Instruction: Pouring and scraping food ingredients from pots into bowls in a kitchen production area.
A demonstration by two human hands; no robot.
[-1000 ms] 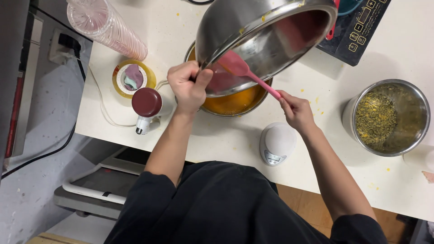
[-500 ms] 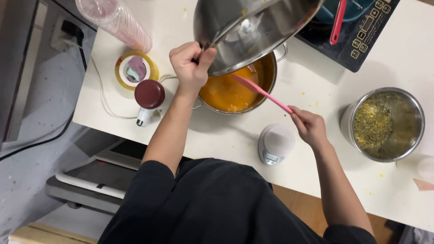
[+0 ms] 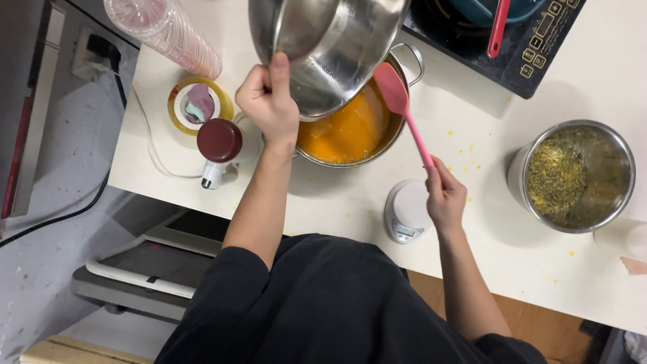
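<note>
My left hand (image 3: 268, 102) grips the rim of a large steel bowl (image 3: 330, 47) and holds it tilted over a steel pot (image 3: 404, 64) that contains orange liquid (image 3: 347, 131). My right hand (image 3: 443, 195) holds the handle of a pink spatula (image 3: 403, 108), whose blade is raised beside the bowl, just above the pot's right rim. The inside of the tilted bowl faces away and looks nearly bare.
On the white table (image 3: 472, 121): a small white kitchen scale (image 3: 406, 212), a steel bowl of greenish pulp (image 3: 573, 175), a stack of pink plastic cups (image 3: 168, 27), a yellow tape roll (image 3: 199, 104), a dark-red-capped device (image 3: 217, 149), an induction cooker (image 3: 532, 40) with a red utensil (image 3: 497, 27).
The pink spatula has come out of the tilted bowl and swung upright to the pot's right side. The bowl is held higher, and the orange liquid in the pot now shows.
</note>
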